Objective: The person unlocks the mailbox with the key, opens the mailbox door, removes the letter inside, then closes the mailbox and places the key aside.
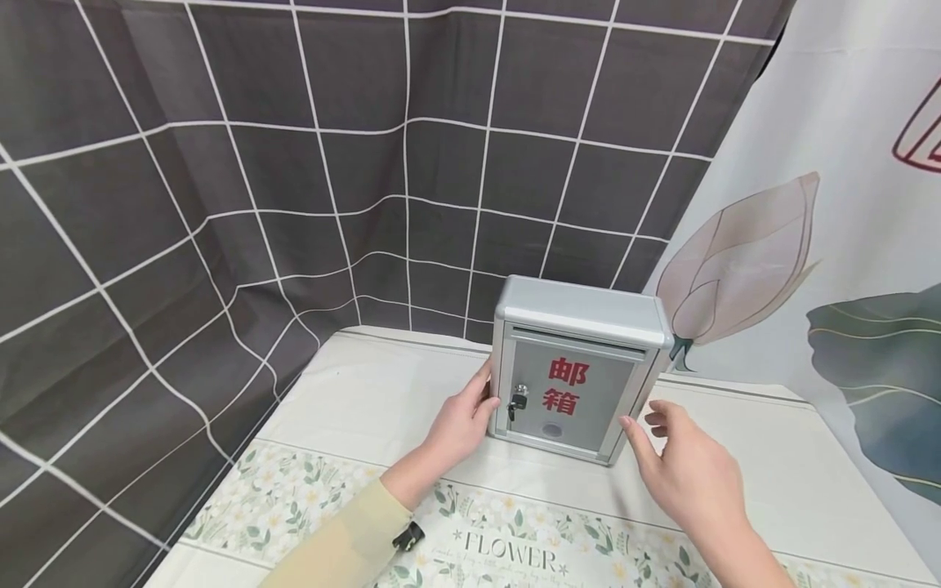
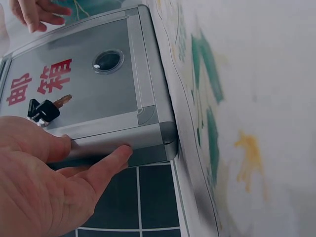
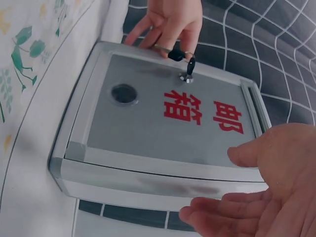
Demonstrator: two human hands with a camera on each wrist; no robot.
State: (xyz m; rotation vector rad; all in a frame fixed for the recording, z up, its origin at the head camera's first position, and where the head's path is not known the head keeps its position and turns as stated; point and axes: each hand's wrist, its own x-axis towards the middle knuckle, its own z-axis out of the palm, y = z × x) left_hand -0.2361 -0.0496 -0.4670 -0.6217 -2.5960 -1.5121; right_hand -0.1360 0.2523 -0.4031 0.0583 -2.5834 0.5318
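While left fingers point(image 2: 107, 168) touch the mailbox point(image 1: 599, 388), right fingers point(image 3: 222, 213) near, keys point(image 1: 518, 401) hanging

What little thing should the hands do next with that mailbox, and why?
Probably bring the right hand in against the right side of the mailbox to help steady it: the left hand touches the left side, while the right is just beside the box, not gripping it.

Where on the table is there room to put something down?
There's bare tabletop between the left hand and the dark curtain, and more right of the right hand, toward the white curtain. It's crowded beside the mailbox: the left hand touches one side, the right hovers by the other.
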